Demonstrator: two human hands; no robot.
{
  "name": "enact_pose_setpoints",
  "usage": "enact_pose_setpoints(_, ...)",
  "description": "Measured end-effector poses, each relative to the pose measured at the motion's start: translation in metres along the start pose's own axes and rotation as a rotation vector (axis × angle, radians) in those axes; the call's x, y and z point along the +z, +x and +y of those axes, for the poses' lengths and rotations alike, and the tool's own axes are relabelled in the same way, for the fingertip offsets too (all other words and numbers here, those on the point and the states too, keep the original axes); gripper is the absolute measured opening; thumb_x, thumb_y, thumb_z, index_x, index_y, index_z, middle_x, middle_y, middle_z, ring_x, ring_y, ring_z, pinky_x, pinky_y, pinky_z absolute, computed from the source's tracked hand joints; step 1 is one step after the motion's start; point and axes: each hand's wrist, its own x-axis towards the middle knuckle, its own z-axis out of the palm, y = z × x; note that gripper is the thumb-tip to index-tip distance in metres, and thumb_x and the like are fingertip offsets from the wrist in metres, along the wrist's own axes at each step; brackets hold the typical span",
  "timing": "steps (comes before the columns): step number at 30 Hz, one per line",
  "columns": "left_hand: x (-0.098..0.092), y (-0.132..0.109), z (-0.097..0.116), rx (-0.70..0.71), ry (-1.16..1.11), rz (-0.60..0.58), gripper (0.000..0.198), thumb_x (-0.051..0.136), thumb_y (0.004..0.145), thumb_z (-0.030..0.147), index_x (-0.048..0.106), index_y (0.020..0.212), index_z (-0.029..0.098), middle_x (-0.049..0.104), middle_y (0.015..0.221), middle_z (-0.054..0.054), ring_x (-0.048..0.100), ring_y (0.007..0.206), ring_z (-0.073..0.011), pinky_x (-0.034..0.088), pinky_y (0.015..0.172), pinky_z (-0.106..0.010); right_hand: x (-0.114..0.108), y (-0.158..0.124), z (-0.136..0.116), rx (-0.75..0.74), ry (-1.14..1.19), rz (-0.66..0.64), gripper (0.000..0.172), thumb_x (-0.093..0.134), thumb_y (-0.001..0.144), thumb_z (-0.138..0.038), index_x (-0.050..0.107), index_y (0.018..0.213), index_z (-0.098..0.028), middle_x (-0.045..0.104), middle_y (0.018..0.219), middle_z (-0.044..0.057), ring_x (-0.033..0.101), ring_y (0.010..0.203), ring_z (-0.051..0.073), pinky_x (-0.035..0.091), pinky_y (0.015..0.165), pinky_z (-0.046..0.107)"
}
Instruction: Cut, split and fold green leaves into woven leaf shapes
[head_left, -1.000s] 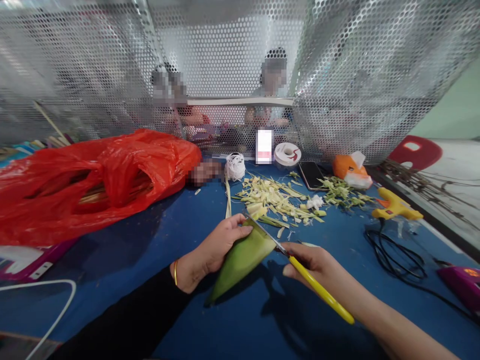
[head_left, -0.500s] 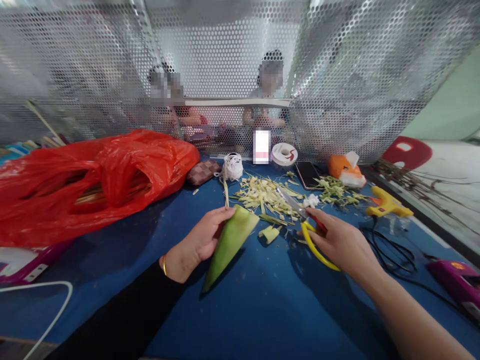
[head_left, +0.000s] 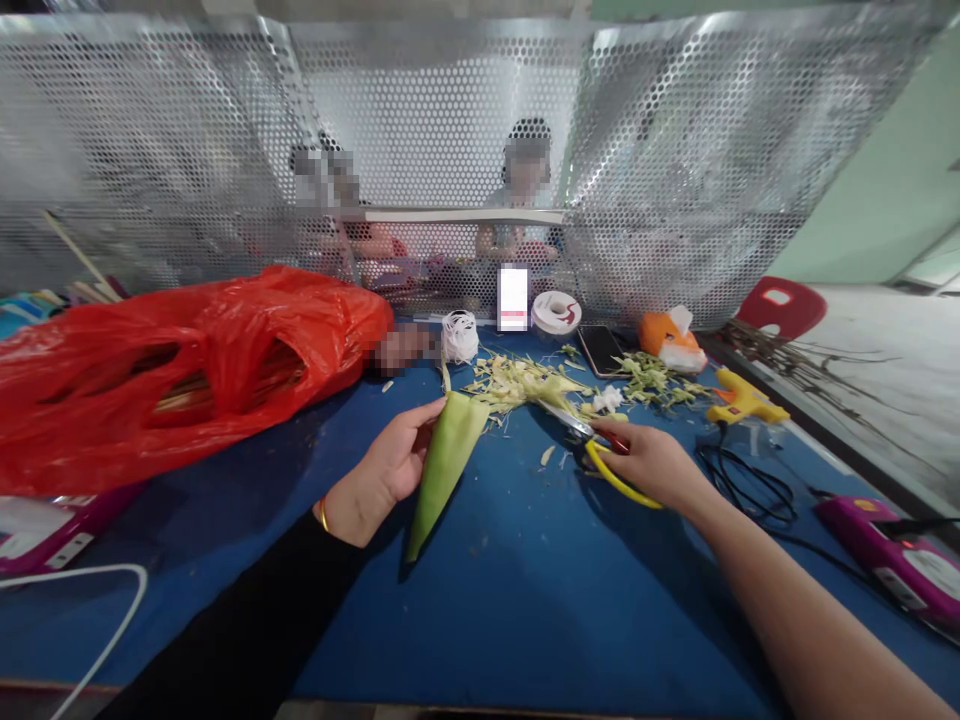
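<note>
My left hand (head_left: 386, 465) pinches the upper end of a green leaf cone (head_left: 444, 470), whose narrow tip points down toward the blue table (head_left: 480, 630). A thin pale strip rises from the cone's top. In my right hand (head_left: 649, 462) are scissors with yellow and red handles (head_left: 619, 478), their blades pointing left at a pile of pale green cuttings (head_left: 517, 383). The blade tips touch the pile's near edge.
A red plastic bag (head_left: 225, 370) fills the left side. White string (head_left: 460, 337), a ribbon roll (head_left: 556, 312), a phone (head_left: 600, 350), tissues (head_left: 671, 340) and a yellow glue gun (head_left: 742, 398) lie farther back. People sit behind the perforated sheet (head_left: 435, 120).
The scissors have moved left and the loose cuttings near their blades now lie against the pile. The green cone stays in my left hand, slightly more upright. The camera view has shifted a little.
</note>
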Motion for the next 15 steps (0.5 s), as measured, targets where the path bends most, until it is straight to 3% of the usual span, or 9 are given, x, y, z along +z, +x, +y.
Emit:
enact_pose_setpoints(2,0.001,-0.002,0.001,0.005,-0.002,0.002,0.017,0.058,0.086,0.023,0.069,0.083,0.009,0.074,0.071,-0.009,0.069,0.060,-0.0189,0.054,0.061,-0.028,-0.002,-0.002,-0.002,-0.015,0.132,-0.044,0.052,0.061,0.077,-0.041,0.066,0.121,-0.014,0.074,0.093,0.009,0.066,0.080,0.025,0.048,0.067,0.031)
enact_pose_setpoints(5,0.002,-0.004,0.000,-0.003,0.012,-0.011,0.016,0.058,0.085,0.022,0.068,0.082,0.010,0.074,0.072,-0.009,0.068,0.061,-0.0191,0.052,0.061,-0.028,-0.002,-0.013,-0.015,-0.209,0.338,-0.315,0.053,0.068,0.073,-0.041,0.066,0.120,-0.015,0.073,0.091,0.003,0.065,0.078,0.021,0.049,0.067,0.027)
enact_pose_setpoints(7,0.002,-0.005,-0.002,0.017,0.021,-0.016,0.012,0.059,0.084,0.020,0.067,0.081,0.012,0.073,0.071,-0.007,0.066,0.060,-0.0175,0.051,0.060,-0.027,0.001,-0.019,-0.023,-0.342,0.304,-0.452,0.045,0.070,0.072,-0.032,0.069,0.116,-0.021,0.073,0.088,-0.001,0.065,0.077,0.019,0.048,0.068,0.024)
enact_pose_setpoints(8,0.002,-0.005,-0.003,0.037,0.022,-0.018,0.010,0.061,0.083,0.019,0.067,0.080,0.013,0.072,0.069,-0.005,0.065,0.059,-0.0162,0.050,0.059,-0.026,0.002,-0.020,-0.025,-0.370,0.250,-0.455,0.043,0.068,0.072,-0.029,0.069,0.115,-0.023,0.073,0.089,-0.001,0.066,0.077,0.019,0.048,0.068,0.024)
enact_pose_setpoints(10,0.002,-0.005,-0.007,0.085,0.024,-0.044,0.004,0.064,0.080,0.017,0.065,0.077,0.015,0.069,0.065,0.000,0.062,0.056,-0.0136,0.048,0.057,-0.024,0.005,-0.017,-0.023,-0.336,0.102,-0.335,0.043,0.064,0.075,-0.027,0.068,0.117,-0.023,0.074,0.096,0.002,0.067,0.080,0.021,0.048,0.070,0.026)
enact_pose_setpoints(13,0.002,-0.004,-0.012,0.121,0.051,-0.111,0.006,0.068,0.075,0.014,0.062,0.075,0.016,0.064,0.061,0.002,0.058,0.052,-0.0113,0.046,0.054,-0.022,0.005,-0.006,-0.012,-0.141,-0.155,-0.070,0.046,0.057,0.080,-0.029,0.063,0.125,-0.020,0.073,0.104,0.009,0.068,0.086,0.027,0.047,0.071,0.031)
enact_pose_setpoints(15,0.002,-0.004,-0.015,0.143,0.078,-0.139,0.009,0.070,0.073,0.015,0.061,0.077,0.015,0.063,0.061,0.002,0.058,0.052,-0.0110,0.047,0.054,-0.022,0.005,0.000,-0.004,-0.029,-0.279,0.020,0.047,0.056,0.082,-0.032,0.061,0.127,-0.022,0.074,0.102,0.010,0.069,0.086,0.029,0.046,0.066,0.032)
